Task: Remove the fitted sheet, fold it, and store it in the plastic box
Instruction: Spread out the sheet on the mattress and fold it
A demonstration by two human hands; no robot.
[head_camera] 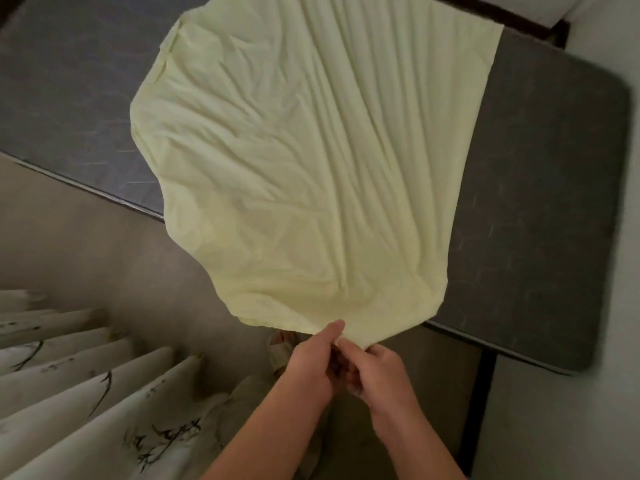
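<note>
The pale yellow fitted sheet [304, 161] is off the mattress and lies wrinkled across the bare grey mattress [540, 188], its near end drawn into a point past the bed's edge. My left hand [311, 362] and my right hand [381, 372] are close together at that point, both pinching the gathered corner of the sheet. The sheet's far end reaches the top of the view. No plastic box is in view.
A dark bed frame rail [483, 403] runs along the mattress's near right side. A cream curtain with a dark plant print [90, 393] hangs at the lower left. A brown floor [104, 244] lies between the bed and the curtain, with a foot in a sandal [282, 348] below the sheet.
</note>
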